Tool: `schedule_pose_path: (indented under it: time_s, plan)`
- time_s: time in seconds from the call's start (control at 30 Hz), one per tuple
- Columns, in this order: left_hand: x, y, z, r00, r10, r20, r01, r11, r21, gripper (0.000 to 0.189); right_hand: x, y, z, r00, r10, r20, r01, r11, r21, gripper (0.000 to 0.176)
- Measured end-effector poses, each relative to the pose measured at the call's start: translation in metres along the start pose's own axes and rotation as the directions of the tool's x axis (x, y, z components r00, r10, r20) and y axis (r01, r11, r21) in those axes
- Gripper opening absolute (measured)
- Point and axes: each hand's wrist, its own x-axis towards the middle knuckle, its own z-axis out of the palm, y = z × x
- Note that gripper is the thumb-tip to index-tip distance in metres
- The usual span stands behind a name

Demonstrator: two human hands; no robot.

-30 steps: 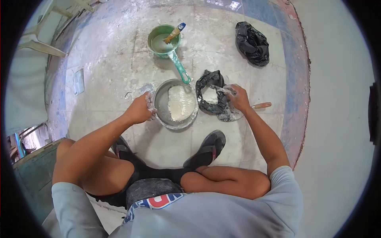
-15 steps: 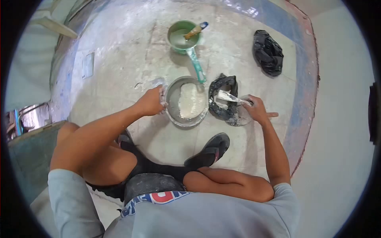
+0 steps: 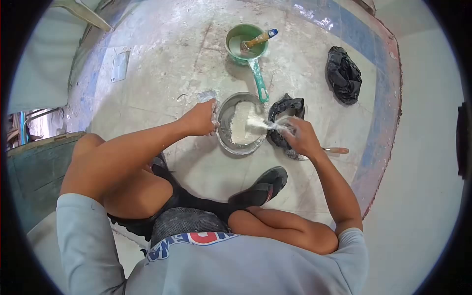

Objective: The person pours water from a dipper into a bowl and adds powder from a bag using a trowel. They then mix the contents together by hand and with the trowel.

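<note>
My left hand [image 3: 202, 118] is closed on the left rim of a round metal bowl [image 3: 227, 140]. White powder [image 3: 241, 129] lies in the bowl. From the right, my right hand [image 3: 299, 136] holds a powder-coated scoop [image 3: 271, 125], blurred by motion, with its end over the powder at the bowl's right side. An open black plastic bag [image 3: 286, 105] stands against the bowl's right side, partly hidden under my right hand.
A green dipper [image 3: 238, 60] with liquid and a brush [image 3: 259, 39] sits beyond the bowl. Another black bag [image 3: 343, 76] lies at right. A tool's wooden handle [image 3: 337, 150] shows beside my right wrist. My sandalled foot [image 3: 263, 188] is nearer me.
My right hand has moved left with the scoop, from over the black bag to over the bowl. White powder now shows under the scoop. The view has shifted slightly.
</note>
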Motion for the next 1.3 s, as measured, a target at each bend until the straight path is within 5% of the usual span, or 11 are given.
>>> schedule_pose_path:
  time_s: [0.37, 0.87, 0.93, 1.0, 1.1, 1.13, 1.17, 1.23, 1.3]
  plan:
    - [0.0, 0.001, 0.0, 0.999, -0.013, 0.033, 0.014, 0.999, -0.052, 0.03, 0.026, -0.011, 0.002, 0.998, -0.046, 0.046, 0.044, 0.998, 0.051, 0.027]
    - [-0.001, 0.004, -0.001, 0.999, 0.044, -0.009, -0.044, 0.999, -0.019, 0.035, 0.01, -0.019, 0.014, 0.999, 0.032, 0.012, -0.03, 0.987, -0.159, 0.027]
    - [-0.001, 0.004, -0.002, 0.999, 0.037, -0.01, -0.037, 0.999, 0.001, 0.035, 0.002, -0.023, 0.018, 0.993, -0.116, 0.019, 0.118, 0.972, -0.204, 0.029]
    - [0.0, 0.002, -0.001, 0.999, 0.048, -0.017, -0.047, 0.998, 0.04, 0.035, 0.003, -0.022, 0.012, 0.995, -0.061, 0.08, 0.077, 0.974, -0.215, 0.029]
    - [0.001, -0.001, 0.0, 1.0, 0.0, 0.008, 0.001, 0.999, -0.054, 0.034, -0.003, -0.005, -0.01, 0.987, -0.08, -0.141, 0.07, 0.995, -0.075, 0.023]
    - [0.001, -0.004, 0.0, 0.991, 0.122, -0.056, -0.114, 0.985, 0.132, 0.035, -0.007, 0.001, -0.021, 0.989, -0.052, -0.142, 0.046, 0.998, -0.048, 0.023]
    - [0.002, -0.005, 0.001, 0.99, 0.134, -0.045, -0.127, 0.983, 0.132, 0.035, -0.013, 0.008, -0.033, 0.99, -0.022, -0.143, 0.019, 1.0, -0.023, 0.023]
    - [-0.005, 0.011, -0.005, 0.999, 0.04, -0.011, -0.039, 0.996, 0.074, 0.038, -0.029, 0.043, -0.042, 0.979, 0.004, -0.202, -0.034, 0.989, -0.145, 0.023]
    - [0.003, -0.005, -0.002, 0.994, 0.108, -0.025, -0.105, 0.99, 0.093, 0.039, -0.041, 0.058, -0.051, 0.976, 0.104, -0.192, -0.149, 0.96, -0.236, 0.024]
